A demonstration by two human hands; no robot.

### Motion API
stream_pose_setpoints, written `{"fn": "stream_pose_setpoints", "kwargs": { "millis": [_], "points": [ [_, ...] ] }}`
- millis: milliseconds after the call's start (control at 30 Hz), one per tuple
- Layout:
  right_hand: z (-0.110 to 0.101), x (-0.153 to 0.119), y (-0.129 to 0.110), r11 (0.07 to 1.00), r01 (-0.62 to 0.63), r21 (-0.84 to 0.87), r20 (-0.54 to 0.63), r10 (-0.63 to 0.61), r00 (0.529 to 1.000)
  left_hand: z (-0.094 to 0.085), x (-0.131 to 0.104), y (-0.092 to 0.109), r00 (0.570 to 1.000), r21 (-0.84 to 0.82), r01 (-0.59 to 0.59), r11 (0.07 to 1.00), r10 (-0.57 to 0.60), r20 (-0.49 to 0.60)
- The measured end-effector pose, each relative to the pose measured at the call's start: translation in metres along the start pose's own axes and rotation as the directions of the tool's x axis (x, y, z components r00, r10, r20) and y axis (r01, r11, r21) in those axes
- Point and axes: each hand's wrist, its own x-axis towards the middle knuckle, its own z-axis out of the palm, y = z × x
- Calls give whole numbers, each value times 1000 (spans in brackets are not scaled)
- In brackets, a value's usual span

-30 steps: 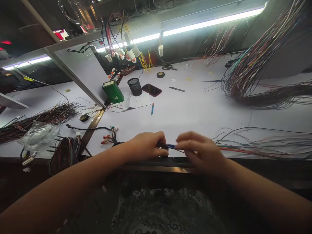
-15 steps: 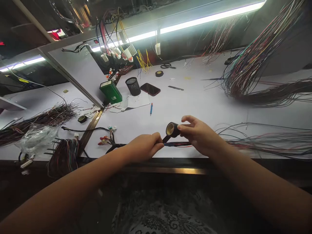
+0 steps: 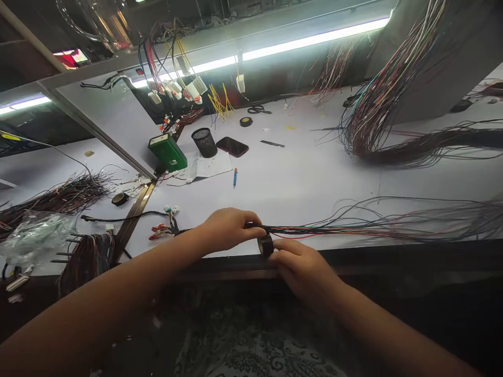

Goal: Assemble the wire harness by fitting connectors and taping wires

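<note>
My left hand (image 3: 231, 230) is closed around a long bundle of wires (image 3: 314, 230) near the table's front edge. To its left the bundle ends in small connectors (image 3: 161, 230), red-orange and white-teal. Just right of the left fingertips, a roll of black electrical tape (image 3: 268, 245) sits against the near side of the wires. The fingers of my right hand (image 3: 301, 264) pinch that roll from the right, below the bundle. Loose wire ends fan out toward the right. Where the tape meets the wires is partly hidden by my left fingers.
Behind lie a blue pen (image 3: 234, 178), a phone (image 3: 232, 146), a mesh cup (image 3: 205, 142), a green box (image 3: 168, 152), scissors (image 3: 259, 110) and another tape roll (image 3: 245, 122). A thick wire bunch (image 3: 365, 141) hangs at the right. A metal strip (image 3: 135, 214) crosses the table at left.
My right hand has carried the tape roll from above the wires down to their near side. My left hand keeps hold of the bundle. The view has shifted slightly right.
</note>
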Motion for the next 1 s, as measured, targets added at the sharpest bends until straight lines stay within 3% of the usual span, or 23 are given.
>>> {"fn": "stream_pose_setpoints", "kwargs": {
  "millis": [67,133,167,233,300,333,400,467,533,633,700,800,867,933,1000],
  "points": [
    [-26,9,-2,998,-50,-43,-82,46,996,3,-4,7,993,125,-55,991,68,-97],
    [-45,26,-1,969,-239,-60,-148,228,962,9,-8,11,975,219,-124,968,160,-154],
    [-51,36,1,938,-344,-36,-114,338,934,13,-9,12,968,255,-143,957,189,-167],
    [-54,58,8,869,-489,75,131,478,869,20,-10,10,959,311,-154,938,217,-182],
    [-50,77,14,769,-597,228,421,475,773,26,-11,7,952,346,-156,925,234,-196],
    [-46,83,17,696,-651,302,513,457,726,29,-11,5,948,356,-156,921,241,-207],
    [-41,91,20,534,-727,433,576,456,678,32,-12,3,944,362,-153,919,245,-222],
    [-39,93,19,433,-706,560,498,505,705,32,-12,2,945,354,-160,922,247,-216],
    [-41,90,13,428,-607,669,346,544,765,30,-11,1,949,316,-201,927,265,-174],
    [-40,73,-1,506,-435,745,126,533,837,22,-6,-4,957,193,-244,950,268,-108],
    [-32,55,-11,595,-341,728,11,487,873,16,0,-10,972,64,-206,977,211,-100],
    [-5,27,-17,705,-296,645,-45,421,906,10,9,-17,992,-167,-95,981,78,-102],
    [15,20,-14,649,-342,680,-18,481,877,9,12,-19,998,-309,-20,951,1,-60],
    [29,24,-9,488,-380,786,49,564,824,10,15,-19,999,-423,41,905,-39,13],
    [31,35,-5,351,-399,847,140,576,805,9,17,-17,997,-491,71,868,-40,73]
  ]
}}
